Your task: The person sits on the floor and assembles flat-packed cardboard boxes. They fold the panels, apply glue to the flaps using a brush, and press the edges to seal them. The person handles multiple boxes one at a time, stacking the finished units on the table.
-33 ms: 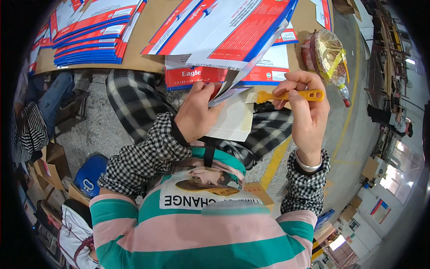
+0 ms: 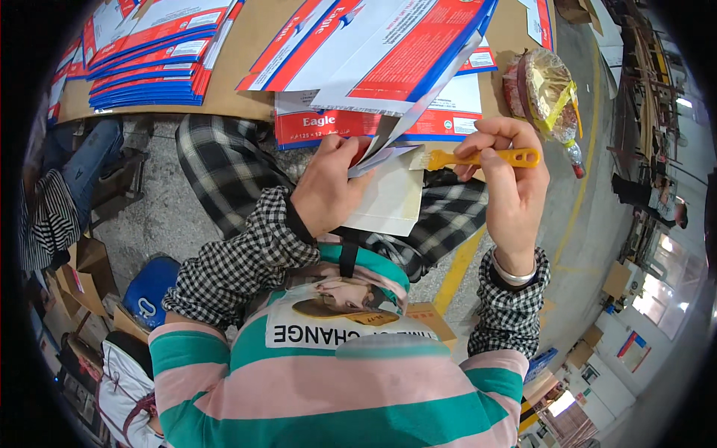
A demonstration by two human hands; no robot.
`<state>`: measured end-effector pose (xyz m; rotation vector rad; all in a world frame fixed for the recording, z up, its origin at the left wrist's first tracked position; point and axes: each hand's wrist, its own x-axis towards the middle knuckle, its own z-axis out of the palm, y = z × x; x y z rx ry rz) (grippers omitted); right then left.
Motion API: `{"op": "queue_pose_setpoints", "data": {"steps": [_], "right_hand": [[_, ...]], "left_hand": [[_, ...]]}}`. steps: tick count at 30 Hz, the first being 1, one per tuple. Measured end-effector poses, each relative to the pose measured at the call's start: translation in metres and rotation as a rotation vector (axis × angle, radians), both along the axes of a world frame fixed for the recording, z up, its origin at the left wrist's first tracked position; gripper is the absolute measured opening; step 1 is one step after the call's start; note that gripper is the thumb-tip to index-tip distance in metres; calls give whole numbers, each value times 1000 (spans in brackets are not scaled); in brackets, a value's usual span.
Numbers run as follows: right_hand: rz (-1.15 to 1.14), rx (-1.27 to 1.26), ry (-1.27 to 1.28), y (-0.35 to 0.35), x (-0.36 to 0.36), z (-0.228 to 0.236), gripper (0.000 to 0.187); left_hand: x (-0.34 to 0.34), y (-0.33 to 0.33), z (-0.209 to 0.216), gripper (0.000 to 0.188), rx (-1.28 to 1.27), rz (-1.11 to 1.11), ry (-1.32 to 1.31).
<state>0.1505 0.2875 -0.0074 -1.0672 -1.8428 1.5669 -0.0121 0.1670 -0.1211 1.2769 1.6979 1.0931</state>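
My left hand is closed on the near end of a flattened cardboard carton, printed red, white and blue. From that end a cream-coloured flap hangs down over my lap. Between the thumb and fingers of my right hand is a small brush with a yellow-orange handle. Its pale bristles point left and meet the flap's upper right part; whether they press on it I cannot tell. Beneath the held carton, another carton of the same print lies at the table's near edge.
Stacked flat cartons lie on the brown table at the far left. By its right edge stands a plastic-wrapped round container with a yellow band. A seated person's jeans show at left, near a blue bag-like object.
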Motion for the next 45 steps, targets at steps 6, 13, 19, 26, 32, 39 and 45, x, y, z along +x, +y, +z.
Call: {"op": "queue_pose_setpoints", "data": {"steps": [6, 13, 19, 26, 32, 39, 45], "right_hand": [[-15, 34, -36, 1, 0, -2, 22], [-38, 39, -53, 1, -1, -2, 22], [-45, 12, -61, 4, 2, 1, 20], [-62, 14, -44, 4, 5, -2, 20], [-80, 22, -12, 3, 9, 3, 20], [-58, 36, -17, 2, 11, 7, 19], [-48, 30, -33, 4, 13, 7, 19]], "left_hand": [[1, -1, -4, 33, 29, -20, 14], [2, -1, -1, 32, 21, -35, -1], [3, -2, -3, 32, 20, -45, -7], [3, -3, -3, 33, 45, -62, 7], [1, -2, 0, 34, 47, -71, 4], [0, -3, -1, 36, 45, -74, 22], [0, -3, -1, 38, 26, -71, 8]]}}
